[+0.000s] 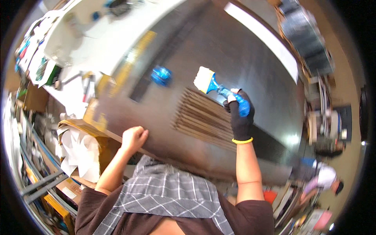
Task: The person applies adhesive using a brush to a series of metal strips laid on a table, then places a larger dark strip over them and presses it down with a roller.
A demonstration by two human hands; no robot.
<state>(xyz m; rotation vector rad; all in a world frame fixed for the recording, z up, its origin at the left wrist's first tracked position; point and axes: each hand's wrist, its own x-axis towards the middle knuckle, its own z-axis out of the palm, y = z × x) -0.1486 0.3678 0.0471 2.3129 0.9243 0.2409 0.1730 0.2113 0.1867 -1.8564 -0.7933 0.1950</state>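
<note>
My right hand [239, 122], in a black glove with bare fingertips and a yellow cuff, grips a flat brush [212, 84] by its blue plastic-wrapped handle. The brush has pale bristles and a yellow band, and points left and away from me above the dark tabletop [235, 43]. Below it lies a patch of brown parallel strips [203, 119]. My left hand [134, 139] is bare and curled into a fist at the table's near edge. Beyond that fist sits a shiny blue rounded object [161, 75], blurred, whose kind I cannot tell.
A long white strip [266, 39] lies along the far right edge. On the left, a white surface [98, 43] carries hand tools [88, 87]. A cardboard box [103, 150] with curled white sheets stands beside my left arm. Another person [325, 176] is at the right.
</note>
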